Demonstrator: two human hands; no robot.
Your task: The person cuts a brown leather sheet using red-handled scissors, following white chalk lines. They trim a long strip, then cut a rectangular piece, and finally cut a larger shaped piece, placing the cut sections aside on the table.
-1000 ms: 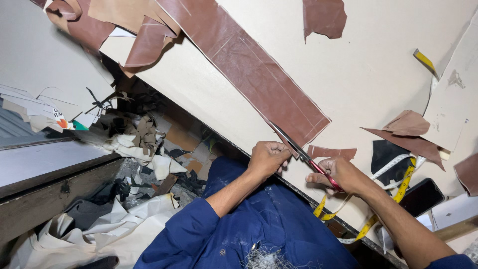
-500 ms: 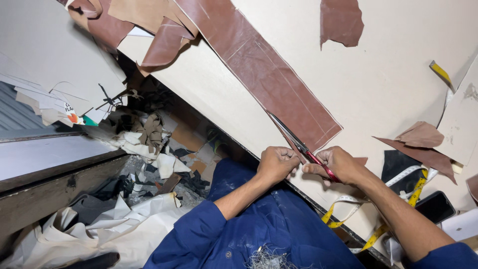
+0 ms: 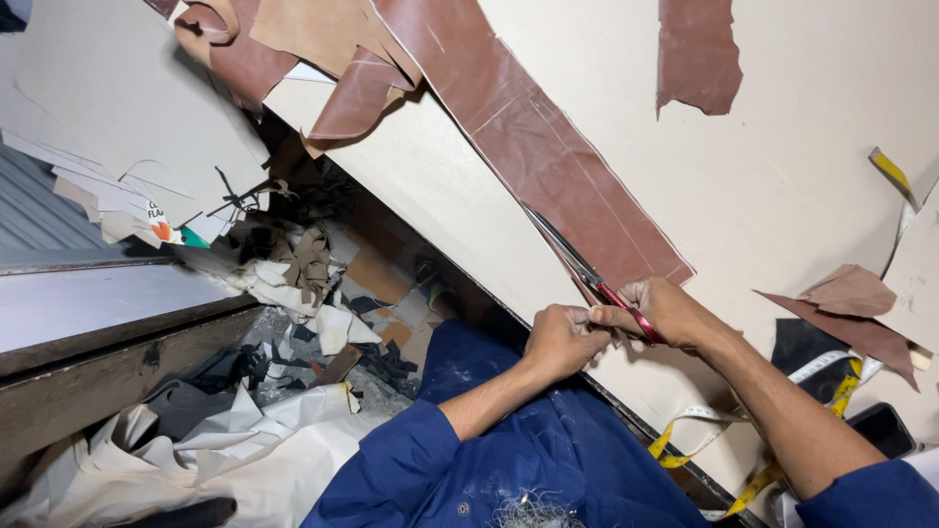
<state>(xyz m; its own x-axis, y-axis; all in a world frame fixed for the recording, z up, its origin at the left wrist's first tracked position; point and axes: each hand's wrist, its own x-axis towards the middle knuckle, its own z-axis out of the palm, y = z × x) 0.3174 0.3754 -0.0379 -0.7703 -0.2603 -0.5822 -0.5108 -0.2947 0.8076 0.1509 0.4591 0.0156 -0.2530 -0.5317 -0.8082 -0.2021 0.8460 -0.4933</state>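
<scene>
At lower centre, the right hand (image 3: 675, 311) has its grip closed around red-handled scissors (image 3: 597, 284); the left hand (image 3: 562, 339) pinches the brown leather strip (image 3: 548, 161), its grip closed on the strip's edge.

Bright, even light fell from overhead on the pale table (image 3: 802, 147), with soft glare on the brown leather strip (image 3: 548, 156). The floor scraps (image 3: 323, 293) lay dim. The view was tilted but sharp.
</scene>
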